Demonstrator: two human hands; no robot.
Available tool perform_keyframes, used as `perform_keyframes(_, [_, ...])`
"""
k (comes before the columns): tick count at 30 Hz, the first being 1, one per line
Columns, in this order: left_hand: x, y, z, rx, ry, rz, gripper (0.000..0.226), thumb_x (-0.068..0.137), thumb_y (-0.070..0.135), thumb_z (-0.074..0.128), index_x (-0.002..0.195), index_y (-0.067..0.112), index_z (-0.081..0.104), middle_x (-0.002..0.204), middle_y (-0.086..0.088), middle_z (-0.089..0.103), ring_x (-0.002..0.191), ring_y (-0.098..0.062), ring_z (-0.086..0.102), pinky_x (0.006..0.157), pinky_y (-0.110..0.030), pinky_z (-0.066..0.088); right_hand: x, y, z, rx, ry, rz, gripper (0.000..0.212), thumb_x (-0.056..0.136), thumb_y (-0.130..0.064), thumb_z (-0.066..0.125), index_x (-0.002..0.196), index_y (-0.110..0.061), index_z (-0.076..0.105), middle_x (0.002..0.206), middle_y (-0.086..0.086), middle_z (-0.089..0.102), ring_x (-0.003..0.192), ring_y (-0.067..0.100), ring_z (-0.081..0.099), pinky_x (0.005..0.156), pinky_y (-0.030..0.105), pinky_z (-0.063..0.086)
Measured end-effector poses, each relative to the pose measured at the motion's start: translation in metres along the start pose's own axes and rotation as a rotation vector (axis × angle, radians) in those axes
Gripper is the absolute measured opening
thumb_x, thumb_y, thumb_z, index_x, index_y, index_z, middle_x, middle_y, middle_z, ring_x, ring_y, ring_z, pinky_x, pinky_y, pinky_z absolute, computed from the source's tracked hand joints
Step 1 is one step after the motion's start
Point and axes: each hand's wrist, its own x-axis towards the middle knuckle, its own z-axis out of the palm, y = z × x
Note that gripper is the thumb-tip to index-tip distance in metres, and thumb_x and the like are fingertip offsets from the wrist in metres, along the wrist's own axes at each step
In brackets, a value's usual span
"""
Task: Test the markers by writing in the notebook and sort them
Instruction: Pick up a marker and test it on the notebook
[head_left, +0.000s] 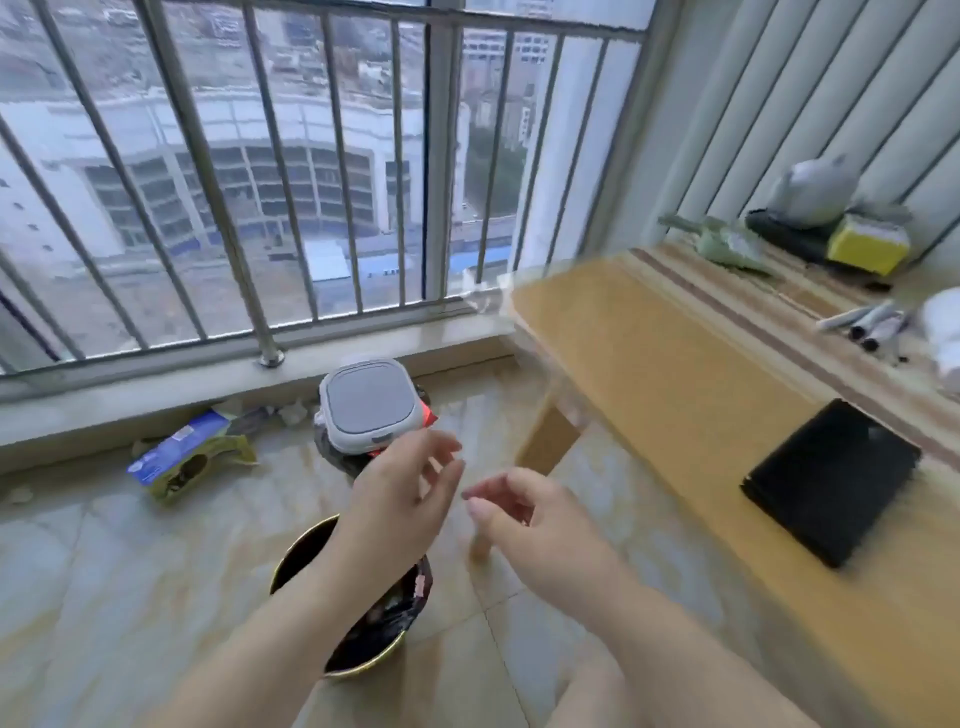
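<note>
1. The place is a high balcony with a pale tiled floor (130, 561), a metal railing (218, 171) in front of glass, and city buildings far below outside.
2. A long wooden table (675, 395) runs along the right side, with a striped cloth (769, 332) laid along its far edge, against a ribbed white wall.
3. The markers (867, 326) lie in a loose bundle on the striped cloth near the right edge of the view. Their long axes run roughly side by side, slanting from lower right to upper left, with dark ends toward the lower right; blur hides finer detail.
4. The notebook (831, 480), black and closed, lies flat on the table nearer the person, turned at an angle to the table's edge and well apart from the markers.
5. The left hand (400, 493) hangs in the air over the floor, fingers loosely spread and slightly bent, holding nothing.
6. The right hand (535, 525) is just beside it, thumb and forefinger brought close together. I cannot tell whether they pinch anything.
7. On the floor stand a grey-lidded bin (369, 410), a dark round bowl (363, 623) under the left forearm, and a crumpled blue and yellow package (187, 457) by the sill.
8. At the table's far end sit a grey bag (810, 189), a yellow box (867, 247) and a green scoop (722, 241).
</note>
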Motion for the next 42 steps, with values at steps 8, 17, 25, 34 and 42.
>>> perform_keyframes(8, [0.027,0.216,0.108,-0.204,-0.308,0.619,0.013,0.086,0.018,0.059,0.092,0.029,0.059,0.076,0.018,0.058,0.078,0.011,0.05,0.062,0.001,0.036,-0.147,0.021,-0.209,-0.101,0.673,0.033,0.006,0.089,-0.029,0.059,0.089,-0.029,0.065,0.078,-0.009,0.064,0.068,-0.001,0.053,0.063,0.012,0.042])
perform_keyframes(17, [-0.071,0.364,0.27,-0.308,-0.763,0.982,0.014,0.086,0.015,0.058,0.094,0.027,0.058,0.087,0.022,0.055,0.075,0.005,0.055,0.06,-0.006,0.04,-0.33,0.166,-0.327,-0.251,1.108,0.453,0.008,0.087,-0.018,0.06,0.084,-0.025,0.06,0.068,-0.01,0.051,0.054,0.001,0.042,0.053,0.014,0.038])
perform_keyframes(25, [-0.094,0.411,0.338,-0.141,-0.824,0.917,0.018,0.091,0.031,0.047,0.109,0.031,0.054,0.098,0.019,0.051,0.083,-0.001,0.055,0.074,-0.018,0.047,-0.336,0.209,-0.386,-0.808,1.005,0.512,0.019,0.09,-0.021,0.052,0.108,-0.02,0.059,0.106,-0.004,0.055,0.099,0.017,0.054,0.072,0.028,0.04])
perform_keyframes(34, [-0.088,0.411,0.354,-0.157,-0.831,0.892,0.016,0.088,0.025,0.053,0.103,0.027,0.058,0.091,0.018,0.053,0.077,-0.003,0.057,0.071,-0.023,0.05,-0.342,0.219,-0.397,-1.008,1.071,0.58,0.019,0.086,-0.03,0.062,0.095,-0.013,0.061,0.096,0.003,0.059,0.098,0.024,0.057,0.068,0.029,0.046])
perform_keyframes(42, [-0.089,0.404,0.336,-0.255,-0.786,0.927,0.016,0.087,0.025,0.057,0.102,0.025,0.058,0.085,0.026,0.049,0.078,0.005,0.053,0.066,-0.008,0.043,-0.342,0.192,-0.392,-0.738,1.304,0.274,0.012,0.089,-0.028,0.061,0.092,-0.017,0.066,0.077,-0.012,0.056,0.077,0.012,0.055,0.063,0.026,0.038])
